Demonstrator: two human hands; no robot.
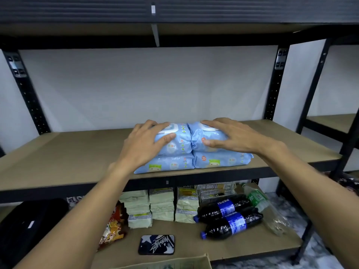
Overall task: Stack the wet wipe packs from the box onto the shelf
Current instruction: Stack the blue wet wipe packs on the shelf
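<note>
- Wet wipe packs [194, 152], blue: four counted, in two stacks of two, side by side and touching, on the middle shelf [77, 152] near its front edge.
- Upper left pack [174, 146]: your left hand [147, 144] rests on it, fingers spread and nearly straight across the top, thumb lying on the front face.
- Upper right pack [202, 136]: your right hand [233, 135] rests on it in the same way, fingers spread over the top, thumb along the front.
- Lower left pack [171, 165] and lower right pack [223, 160]: one each, flat on the board, touched by neither hand.
- Pepsi bottles [223, 207]: two, dark, lying on their sides on the lower shelf, one just in front of the other.
- Green-label bottle [260, 202]: one, clear, lying beside them to the right.
- Pale green packets [161, 202]: three stacks in a row, left of the bottles; count per stack cannot be told.
- Snack bag [112, 226]: one, red and orange, left of the packets.
- Phone [156, 244]: one, flat, patterned side up.
- Black bag [29, 220]: one, far left.
- Cardboard box [165, 264]: one; only its rim shows at the bottom edge.
</note>
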